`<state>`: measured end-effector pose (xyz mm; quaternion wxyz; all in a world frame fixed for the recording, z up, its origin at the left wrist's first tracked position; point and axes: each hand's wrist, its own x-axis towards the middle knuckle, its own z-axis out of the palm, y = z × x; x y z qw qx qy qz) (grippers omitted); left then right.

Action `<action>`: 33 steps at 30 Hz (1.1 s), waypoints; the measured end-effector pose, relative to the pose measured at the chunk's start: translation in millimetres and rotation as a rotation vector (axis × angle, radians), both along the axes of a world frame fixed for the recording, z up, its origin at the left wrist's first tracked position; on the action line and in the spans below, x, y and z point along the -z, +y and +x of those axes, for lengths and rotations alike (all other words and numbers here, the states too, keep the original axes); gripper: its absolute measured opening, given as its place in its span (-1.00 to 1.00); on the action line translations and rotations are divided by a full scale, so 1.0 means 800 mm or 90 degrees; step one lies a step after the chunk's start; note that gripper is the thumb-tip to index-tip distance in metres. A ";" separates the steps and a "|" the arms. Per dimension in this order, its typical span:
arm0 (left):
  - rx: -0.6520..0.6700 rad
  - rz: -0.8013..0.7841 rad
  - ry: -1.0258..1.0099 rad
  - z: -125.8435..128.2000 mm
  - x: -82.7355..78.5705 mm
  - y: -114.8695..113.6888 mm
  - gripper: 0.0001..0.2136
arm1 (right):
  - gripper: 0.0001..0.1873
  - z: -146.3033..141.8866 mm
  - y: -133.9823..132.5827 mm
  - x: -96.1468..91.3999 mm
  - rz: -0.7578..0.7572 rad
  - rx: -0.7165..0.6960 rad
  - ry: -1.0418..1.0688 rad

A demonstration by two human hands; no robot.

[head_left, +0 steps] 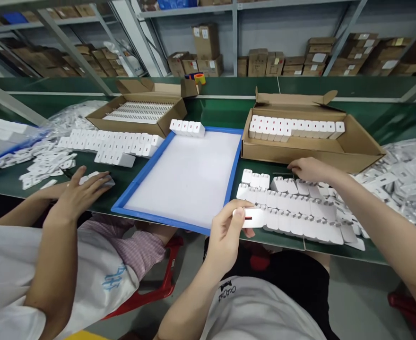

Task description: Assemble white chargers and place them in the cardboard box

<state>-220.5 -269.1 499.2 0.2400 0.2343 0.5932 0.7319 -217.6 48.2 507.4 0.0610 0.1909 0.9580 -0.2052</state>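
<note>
The left hand (226,236) pinched a slotted white piece (256,218) by the near left end of some white housings (293,201). At their far side, I couldn't tell whether the right hand (309,169) gripped anything; behind stood an open carton (264,151).

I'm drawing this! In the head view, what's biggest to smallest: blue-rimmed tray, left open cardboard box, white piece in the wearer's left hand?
1. Blue-rimmed tray
2. Left open cardboard box
3. White piece in the wearer's left hand, partly covered

1 white slotted piece (256,218) is held beside rowed white casings (286,202).
</note>
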 end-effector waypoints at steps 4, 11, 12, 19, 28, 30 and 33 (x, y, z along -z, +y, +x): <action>-0.027 -0.018 0.018 -0.005 0.001 0.000 -0.66 | -0.56 0.019 -0.054 -0.023 -0.136 -0.084 0.047; -0.055 -0.015 0.082 -0.008 0.002 0.018 -0.72 | -0.49 0.057 -0.165 -0.047 -0.696 -0.123 0.063; -0.065 -0.009 0.104 -0.009 0.003 0.020 -0.72 | -0.48 0.057 -0.169 -0.047 -0.719 -0.086 0.084; 0.038 -0.130 0.170 -0.026 -0.014 0.030 -0.60 | -0.54 0.058 -0.148 -0.062 -0.655 0.042 0.226; 0.011 -0.004 0.160 -0.047 -0.014 0.062 -0.63 | -0.40 0.062 -0.153 -0.043 -0.718 0.068 0.288; 0.023 0.011 0.139 -0.044 -0.011 0.063 -0.62 | -0.42 0.065 -0.154 -0.045 -0.706 0.053 0.297; 0.070 -0.040 0.142 -0.044 -0.012 0.053 -0.59 | -0.42 0.058 -0.122 -0.056 -0.606 0.069 0.314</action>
